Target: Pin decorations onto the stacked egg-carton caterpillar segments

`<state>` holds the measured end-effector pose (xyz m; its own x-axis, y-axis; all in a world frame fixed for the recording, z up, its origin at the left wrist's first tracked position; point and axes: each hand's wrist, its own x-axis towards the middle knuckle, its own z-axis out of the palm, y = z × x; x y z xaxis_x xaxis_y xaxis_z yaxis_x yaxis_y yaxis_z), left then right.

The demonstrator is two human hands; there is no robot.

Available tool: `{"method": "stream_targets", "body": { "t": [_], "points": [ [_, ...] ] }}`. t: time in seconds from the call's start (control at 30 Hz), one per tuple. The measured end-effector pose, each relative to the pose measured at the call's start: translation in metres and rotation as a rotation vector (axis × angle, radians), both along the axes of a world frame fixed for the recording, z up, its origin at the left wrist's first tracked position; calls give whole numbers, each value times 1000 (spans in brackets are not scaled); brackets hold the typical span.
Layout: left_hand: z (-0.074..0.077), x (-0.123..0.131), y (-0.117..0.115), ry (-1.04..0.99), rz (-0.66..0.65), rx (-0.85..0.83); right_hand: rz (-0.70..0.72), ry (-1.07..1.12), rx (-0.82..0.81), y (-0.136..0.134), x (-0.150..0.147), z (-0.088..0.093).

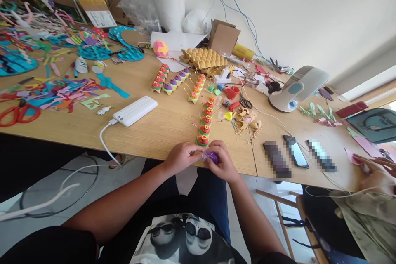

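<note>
At the table's front edge, my left hand (183,158) pinches the clear plastic end of a small packet with a purple lump inside, which looks like modelling clay (213,156). My right hand (223,161) wraps its fingers round the purple part. Just beyond my hands stands a row of egg-carton cups (204,130) covered in red and green, with yellow rings and thin pins sticking out. Farther back are an orange-topped row (197,88), a purple-topped row (176,81) and a red-topped row (160,78).
Right of the rows lie small coloured clay packets (213,89), black-handled scissors (246,102) and torn carton scraps (247,119). A white power bank (135,111) with a cable is at left, near red scissors (20,113). Another person's hand (375,173) rests at far right, past several phones (296,151).
</note>
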<state>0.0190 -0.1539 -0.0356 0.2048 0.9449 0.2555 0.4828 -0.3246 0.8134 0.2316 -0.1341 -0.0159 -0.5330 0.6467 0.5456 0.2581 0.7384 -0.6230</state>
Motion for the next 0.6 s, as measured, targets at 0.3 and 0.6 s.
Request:
{"method": "stream_targets", "body": {
  "t": [0.3, 0.6],
  "points": [
    [8, -4, -3, -98, 2, -1, 9, -83, -50, -1, -1, -2],
    [10, -1, -1, -59, -2, -9, -27, -85, -23, -2, -2, -4]
  ]
}}
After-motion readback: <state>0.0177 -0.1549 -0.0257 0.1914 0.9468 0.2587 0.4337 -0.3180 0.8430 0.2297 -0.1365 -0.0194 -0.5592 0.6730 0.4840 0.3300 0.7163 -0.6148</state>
